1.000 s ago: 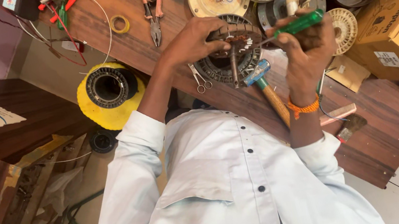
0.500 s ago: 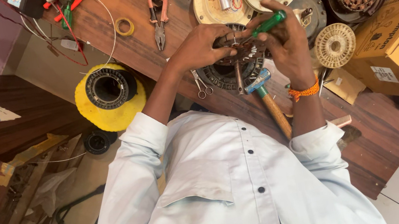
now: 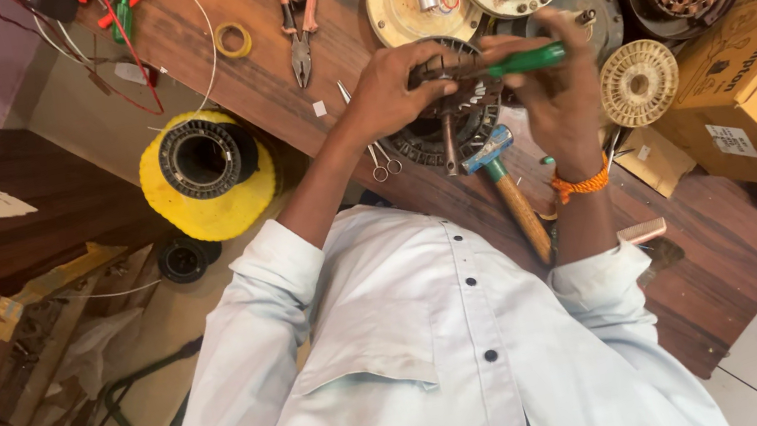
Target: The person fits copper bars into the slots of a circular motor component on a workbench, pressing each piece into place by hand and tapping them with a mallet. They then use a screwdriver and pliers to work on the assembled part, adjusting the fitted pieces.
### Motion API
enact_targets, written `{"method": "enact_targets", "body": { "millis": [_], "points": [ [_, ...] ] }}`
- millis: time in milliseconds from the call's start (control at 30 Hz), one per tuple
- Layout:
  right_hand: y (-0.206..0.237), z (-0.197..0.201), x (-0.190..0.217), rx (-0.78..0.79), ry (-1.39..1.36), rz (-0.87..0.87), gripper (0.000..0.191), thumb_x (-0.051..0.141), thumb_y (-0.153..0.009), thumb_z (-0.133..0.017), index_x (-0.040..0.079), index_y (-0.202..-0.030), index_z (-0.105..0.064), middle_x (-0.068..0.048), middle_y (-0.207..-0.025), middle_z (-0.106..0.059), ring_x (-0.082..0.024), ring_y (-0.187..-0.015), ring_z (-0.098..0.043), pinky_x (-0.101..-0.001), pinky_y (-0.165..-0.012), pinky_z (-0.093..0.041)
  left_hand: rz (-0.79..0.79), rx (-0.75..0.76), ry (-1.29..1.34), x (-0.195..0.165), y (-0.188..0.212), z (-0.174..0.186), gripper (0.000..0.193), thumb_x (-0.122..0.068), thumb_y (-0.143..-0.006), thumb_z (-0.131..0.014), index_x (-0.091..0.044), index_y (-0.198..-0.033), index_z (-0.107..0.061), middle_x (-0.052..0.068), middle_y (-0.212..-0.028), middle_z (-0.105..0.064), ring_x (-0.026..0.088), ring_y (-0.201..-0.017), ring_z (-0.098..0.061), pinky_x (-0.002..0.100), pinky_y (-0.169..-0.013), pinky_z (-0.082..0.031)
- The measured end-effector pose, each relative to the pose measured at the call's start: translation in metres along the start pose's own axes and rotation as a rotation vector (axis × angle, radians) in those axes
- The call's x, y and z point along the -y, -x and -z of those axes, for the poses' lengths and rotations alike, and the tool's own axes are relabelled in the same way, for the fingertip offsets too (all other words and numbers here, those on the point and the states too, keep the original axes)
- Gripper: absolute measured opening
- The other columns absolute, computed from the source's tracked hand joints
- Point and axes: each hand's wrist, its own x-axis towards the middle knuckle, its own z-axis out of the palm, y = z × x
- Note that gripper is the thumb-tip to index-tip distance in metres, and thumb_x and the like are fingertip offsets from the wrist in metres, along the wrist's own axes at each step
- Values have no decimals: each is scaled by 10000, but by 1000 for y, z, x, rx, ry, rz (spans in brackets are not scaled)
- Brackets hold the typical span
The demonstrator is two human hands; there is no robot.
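- The fingers (image 3: 439, 82) of the left hand (image 3: 394, 89) were curled shut over the rim of the round dark metal motor stator with the copper-coloured windings (image 3: 445, 121), which was sat on the brown wooden workbench (image 3: 275, 67) right in front of the person's white shirt (image 3: 422, 358).
- The right hand (image 3: 558, 98) was closed around the green-handled screwdriver (image 3: 522, 61), held roughly level, tip pointing in toward the stator by the left fingertips. The tip itself couldn't really be made out tbh.
- Best judged: the stator should be pinned hard by that left hand so it wasn't spun while the tool was worked.
- The tool tip should be kept off the windings, since thin wire like that probably gets nicked easily.
- The wooden-handled hammer with the blue head (image 3: 504, 173) was lying just beside the stator, and the small steel scissors (image 3: 378, 157) were near the left wrist, so the elbows needed watching.
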Motion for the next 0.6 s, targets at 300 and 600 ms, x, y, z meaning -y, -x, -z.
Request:
{"method": "enact_targets", "body": {
  "millis": [300, 600],
  "points": [
    [40, -2, -31, -413, -364, -77, 903, -62, -1103, -746, 236, -1651, -93, -142, -1128, -717, -298, -1065, -744, -468, -990, -555, 36, 6, 87, 1, 4, -1, 315, -100, -872, -811, -40, -1172, -735, 59, -928, -745, 121, -802, -656, 280, -749, -534],
    [45, -6, -55, -461, -530, -85, 934, -11, -1044, -759, 232, -1680, -119, -131, -1084, -704, -297, -1040, -733, -509, -1038, -610, 69, 10, 85, 8, 4, 1, 316, -120, -868, -807, -8, -1146, -708, 68, -977, -756, 103, -848, -671, 279, -790, -552]
  ]
}}
